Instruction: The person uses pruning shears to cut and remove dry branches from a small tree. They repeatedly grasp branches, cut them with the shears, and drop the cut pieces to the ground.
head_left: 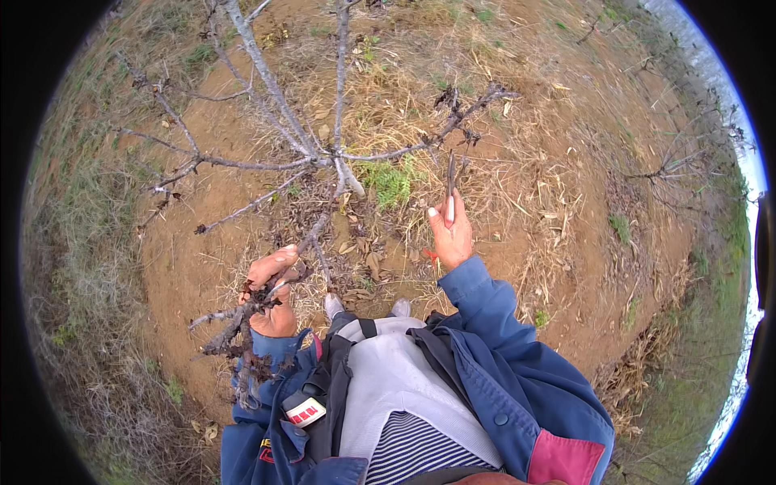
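My left hand (274,290) grips a gnarled grey branch (312,235) with dark, shrivelled leaves clustered near its end. In my right hand (452,233) is a slim tool (450,209), apparently pruning shears, with a pale handle part and dark blades pointing away from me. Whether its blades are apart cannot be told. Straight ahead stands a small, mostly bare tree (315,159) whose limbs spread in several directions. One side limb (451,124) with withered brown leaves reaches out just beyond the tool's tip.
Bare twigs (242,209) stick out low at the left of the trunk. Dry grass (527,200) and fallen leaves (373,264) cover parts of the brown soil. Another leafless tree (664,173) stands at the far right. My shoes (401,307) are just below the trunk.
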Demonstrator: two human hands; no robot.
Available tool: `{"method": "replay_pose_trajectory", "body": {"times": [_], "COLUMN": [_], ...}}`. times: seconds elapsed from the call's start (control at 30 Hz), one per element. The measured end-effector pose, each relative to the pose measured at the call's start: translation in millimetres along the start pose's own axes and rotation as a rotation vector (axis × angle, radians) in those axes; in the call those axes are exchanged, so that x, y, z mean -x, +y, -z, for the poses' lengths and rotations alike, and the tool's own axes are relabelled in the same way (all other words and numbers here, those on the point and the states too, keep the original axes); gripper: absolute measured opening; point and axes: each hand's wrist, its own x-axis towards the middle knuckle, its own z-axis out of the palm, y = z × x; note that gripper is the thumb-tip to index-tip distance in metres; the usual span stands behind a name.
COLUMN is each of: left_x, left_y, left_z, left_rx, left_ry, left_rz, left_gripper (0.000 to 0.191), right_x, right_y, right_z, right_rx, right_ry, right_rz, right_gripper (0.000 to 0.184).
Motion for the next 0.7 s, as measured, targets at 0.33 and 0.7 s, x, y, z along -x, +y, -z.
{"method": "replay_pose_trajectory", "body": {"times": [0.33, 0.7], "left_x": [1, 0], "left_y": [1, 1], "left_z": [1, 3], "left_rx": [0.000, -0.005], "left_ry": [0.010, 0.014], "left_rz": [-0.002, -0.008], "left_gripper": [0.036, 0.032], "right_x": [-44, -44], "right_y": [-22, -40], "right_z": [3, -4], "right_rx": [0.144, -0.003], "right_ry": [0.155, 0.158], "right_rz": [0.041, 0.031], "right_gripper": [0.072, 0.070]}}
